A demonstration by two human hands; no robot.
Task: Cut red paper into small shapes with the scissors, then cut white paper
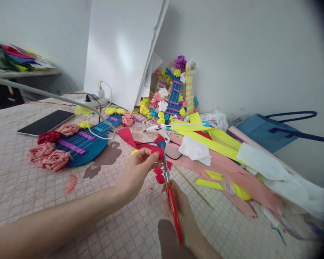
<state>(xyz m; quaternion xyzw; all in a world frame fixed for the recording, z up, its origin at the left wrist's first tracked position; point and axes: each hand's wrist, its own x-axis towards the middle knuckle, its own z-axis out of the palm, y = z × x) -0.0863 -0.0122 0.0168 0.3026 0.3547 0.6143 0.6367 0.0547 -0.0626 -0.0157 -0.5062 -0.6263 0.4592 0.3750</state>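
Pinched between the thumb and fingers of my left hand [140,167] is one end of a red crepe paper strip [126,137], whose rest trails back to the left on the table. My right hand [179,205] grips red-handled scissors [174,208], their blades pointing away from me and reaching the paper beside my left fingertips. Small red cut pieces [159,177] lie on the table just below the blades. Behind the hands rests a white glue gun [162,130]. To the left lies a blue paper guitar [94,151] with pink and red paper flowers [54,158].
A black tablet-like device [45,122] lies far left, near a power strip [97,102] with cables. Decorated guitars [174,94] lean at the wall beside white boards [118,50]. Yellow strips [216,142], pink paper [232,176], a tape roll [228,187] and a blue bag [267,131] spread rightward.
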